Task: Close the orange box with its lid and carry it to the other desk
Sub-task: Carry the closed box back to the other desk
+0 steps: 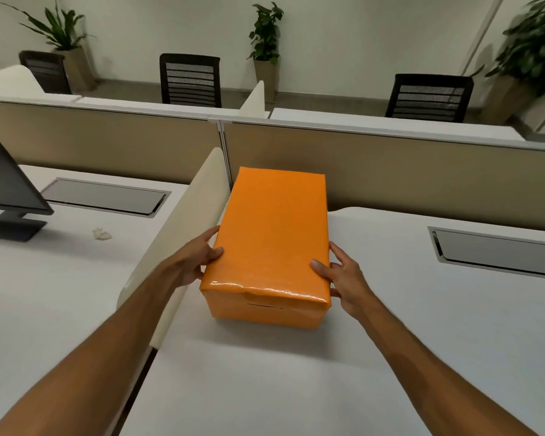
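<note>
White office surface with a rounded back edge fills the lower right of the head view, and both hands work just above it. The left hand presses against the left long side of the orange rectangular cardboard box, thumb lying on the top near the front corner and fingers hidden behind the side. The right hand is clamped on the opposite side in the same way, thumb on top and fingers spread along the right edge. Between them, the glossy orange lid sits fully down on the box, its front lip overlapping the box's front face, where a thin dark slot shows. Whether the box rests on the surface or is raised slightly off it cannot be told.

Just left of the box stands a cream curved divider panel, touching or nearly touching the box's left side, which separates this surface from the neighbouring white desk. On that desk are a dark flat monitor on a stand, a small crumpled white paper scrap, and a grey recessed cable tray. A similar grey cable hatch is set into the right surface. Behind runs a beige fabric partition wall; beyond it are black mesh office chairs and potted green plants.
</note>
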`<state>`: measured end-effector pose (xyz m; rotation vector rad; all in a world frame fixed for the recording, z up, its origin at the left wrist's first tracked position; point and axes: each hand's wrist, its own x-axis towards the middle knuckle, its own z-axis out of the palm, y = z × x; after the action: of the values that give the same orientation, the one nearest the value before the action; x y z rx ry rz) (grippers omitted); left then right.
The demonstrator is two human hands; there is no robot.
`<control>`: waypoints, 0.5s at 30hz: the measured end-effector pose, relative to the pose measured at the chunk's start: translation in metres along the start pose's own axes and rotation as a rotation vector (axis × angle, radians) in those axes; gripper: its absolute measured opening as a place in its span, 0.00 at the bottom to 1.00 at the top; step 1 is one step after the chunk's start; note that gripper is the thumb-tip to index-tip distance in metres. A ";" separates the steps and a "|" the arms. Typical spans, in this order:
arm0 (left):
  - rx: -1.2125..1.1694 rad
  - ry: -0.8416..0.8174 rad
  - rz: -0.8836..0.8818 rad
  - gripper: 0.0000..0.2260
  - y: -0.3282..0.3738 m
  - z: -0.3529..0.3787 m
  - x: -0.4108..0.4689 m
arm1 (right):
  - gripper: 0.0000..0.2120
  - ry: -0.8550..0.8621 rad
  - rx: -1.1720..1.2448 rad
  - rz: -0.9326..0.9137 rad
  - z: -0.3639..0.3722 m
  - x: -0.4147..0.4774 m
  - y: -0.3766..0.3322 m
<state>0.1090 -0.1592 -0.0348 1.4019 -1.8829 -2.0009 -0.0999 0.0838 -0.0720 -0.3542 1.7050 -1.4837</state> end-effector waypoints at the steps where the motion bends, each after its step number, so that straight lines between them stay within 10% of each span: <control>1: 0.002 -0.001 0.003 0.27 0.000 -0.004 0.004 | 0.41 -0.001 -0.008 0.001 0.004 0.005 0.000; 15: 0.057 0.016 0.013 0.28 0.007 -0.026 0.036 | 0.38 0.045 -0.147 -0.021 0.025 0.042 -0.011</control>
<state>0.1003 -0.2023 -0.0446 1.4101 -1.9522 -1.9393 -0.1107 0.0352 -0.0780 -0.4205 1.8568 -1.3949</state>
